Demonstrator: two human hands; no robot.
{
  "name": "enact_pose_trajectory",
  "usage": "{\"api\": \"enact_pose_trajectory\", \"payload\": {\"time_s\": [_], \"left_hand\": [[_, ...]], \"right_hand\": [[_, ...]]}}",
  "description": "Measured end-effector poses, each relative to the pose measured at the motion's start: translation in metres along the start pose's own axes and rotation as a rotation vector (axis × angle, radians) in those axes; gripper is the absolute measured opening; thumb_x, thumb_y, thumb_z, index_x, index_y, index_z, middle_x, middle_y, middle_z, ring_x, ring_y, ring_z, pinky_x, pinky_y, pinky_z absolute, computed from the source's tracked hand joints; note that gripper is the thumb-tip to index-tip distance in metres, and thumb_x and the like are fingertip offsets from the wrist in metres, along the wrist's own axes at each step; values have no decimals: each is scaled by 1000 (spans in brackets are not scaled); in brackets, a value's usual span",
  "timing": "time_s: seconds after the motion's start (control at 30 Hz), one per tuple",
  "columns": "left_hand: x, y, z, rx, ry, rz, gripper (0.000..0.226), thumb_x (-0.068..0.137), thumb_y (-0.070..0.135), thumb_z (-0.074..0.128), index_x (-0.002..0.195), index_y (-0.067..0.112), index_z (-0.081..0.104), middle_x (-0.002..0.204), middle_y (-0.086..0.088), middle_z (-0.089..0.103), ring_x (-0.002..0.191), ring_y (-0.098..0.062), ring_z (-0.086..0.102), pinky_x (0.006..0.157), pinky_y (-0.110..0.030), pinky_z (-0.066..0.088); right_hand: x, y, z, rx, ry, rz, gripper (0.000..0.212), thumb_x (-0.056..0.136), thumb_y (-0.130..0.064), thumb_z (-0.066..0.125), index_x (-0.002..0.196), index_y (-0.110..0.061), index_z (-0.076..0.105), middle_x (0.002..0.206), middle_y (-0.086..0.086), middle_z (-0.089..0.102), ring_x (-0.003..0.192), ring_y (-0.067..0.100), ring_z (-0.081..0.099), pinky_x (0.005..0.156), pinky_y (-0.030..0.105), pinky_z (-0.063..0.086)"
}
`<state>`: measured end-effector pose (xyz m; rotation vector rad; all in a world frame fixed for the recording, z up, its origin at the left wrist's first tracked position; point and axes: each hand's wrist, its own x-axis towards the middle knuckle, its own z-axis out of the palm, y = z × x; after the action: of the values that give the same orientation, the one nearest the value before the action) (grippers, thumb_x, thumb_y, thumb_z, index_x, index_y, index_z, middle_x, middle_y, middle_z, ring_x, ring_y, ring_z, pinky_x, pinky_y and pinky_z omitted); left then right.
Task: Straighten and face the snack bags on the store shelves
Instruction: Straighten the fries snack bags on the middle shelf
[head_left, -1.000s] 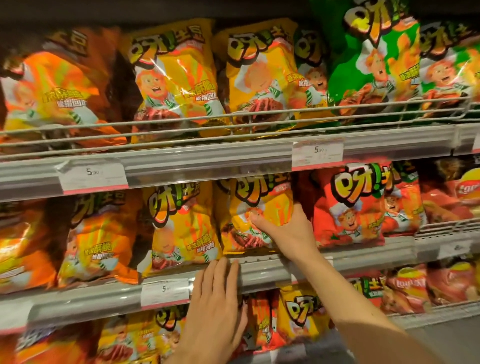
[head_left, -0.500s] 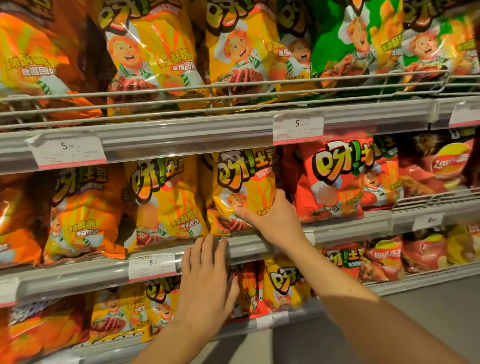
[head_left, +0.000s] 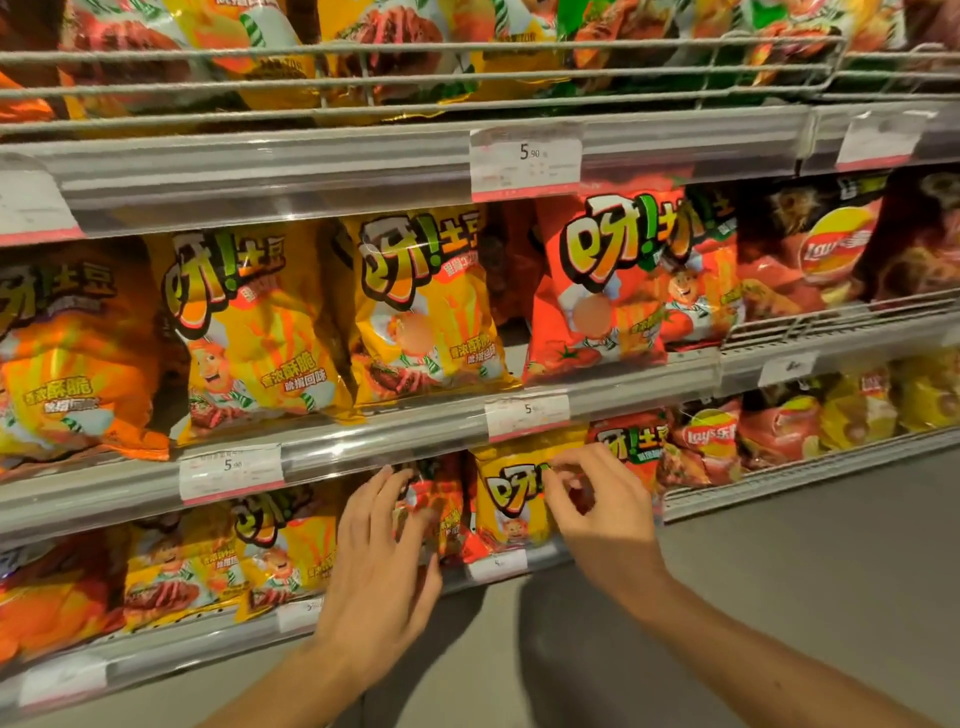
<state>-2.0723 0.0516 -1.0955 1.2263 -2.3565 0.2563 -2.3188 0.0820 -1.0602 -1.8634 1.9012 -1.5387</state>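
Note:
Snack bags fill three shelves in the head view. On the lowest shelf a small yellow bag (head_left: 508, 501) stands upright beside a red-orange bag (head_left: 441, 512). My right hand (head_left: 597, 514) has its fingers curled at the yellow bag's upper right corner and pinches its top edge. My left hand (head_left: 379, 566) reaches in with nearly straight fingers, and its fingertips touch the red-orange bag. On the middle shelf a yellow bag (head_left: 426, 306) and a red bag (head_left: 597, 291) stand upright, fronts facing out.
The middle shelf rail (head_left: 389, 441) with price tags (head_left: 231, 470) runs just above my hands. A wire guard (head_left: 415, 78) fronts the top shelf. Lay's bags (head_left: 826, 249) sit to the right. Grey floor (head_left: 779, 571) lies below the lowest shelf.
Both hands dropped from the middle shelf to the lowest one. The right hand let go of the middle yellow bag and took the lower yellow bag; the left hand left the rail. The view tilted down.

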Motion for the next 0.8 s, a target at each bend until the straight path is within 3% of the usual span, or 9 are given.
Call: {"api": "enact_pose_trajectory", "payload": {"time_s": [0.07,0.1,0.23,0.33,0.5,0.63,0.8], "left_hand": [[-6,0,10,0,-55,74,37,89,36,58,121,18,55,152,-15,35,145,-36,27,114,-53,29],[-9,0,16,-6,-94,81,35,88,35,62,119,19,56,152,-13,36,145,-34,30,113,-52,33],[-15,-2,30,-52,-184,-72,38,82,31,74,114,16,60,136,-8,47,129,-29,44,106,-44,45],[-7,-10,41,-96,-197,-219,38,80,22,78,112,7,62,122,-12,54,116,-33,50,97,-45,48],[2,-20,55,-236,-227,-475,39,89,23,71,120,5,57,125,-13,49,121,-28,42,103,-39,39],[-1,-23,66,-409,-192,-647,57,89,23,72,134,2,46,131,-17,47,126,-29,40,105,-40,37],[13,-35,75,-673,-183,-782,60,82,22,81,130,9,48,123,-10,60,116,-28,58,101,-45,50]], "right_hand": [[-15,23,0,0,2,149,13,87,-7,75,88,-18,68,81,-8,63,75,9,60,71,18,47],[-20,34,0,13,4,234,12,86,-6,76,88,-16,69,78,-6,63,72,10,60,71,22,48],[-28,68,-5,27,-66,472,20,85,-21,80,101,-15,69,80,-4,68,74,16,65,71,27,49],[-35,84,-3,9,-153,494,28,86,-32,80,100,-15,63,78,-7,67,77,15,66,75,29,52],[-40,94,18,36,-269,543,37,86,-35,80,111,-12,64,102,-1,70,91,14,68,80,25,50],[-36,85,40,142,-309,512,25,81,-32,86,85,-33,62,90,-21,65,88,-2,63,73,10,45],[-23,90,68,215,-269,442,43,71,-33,93,89,-19,57,80,-7,65,76,-3,62,67,6,44]]}}
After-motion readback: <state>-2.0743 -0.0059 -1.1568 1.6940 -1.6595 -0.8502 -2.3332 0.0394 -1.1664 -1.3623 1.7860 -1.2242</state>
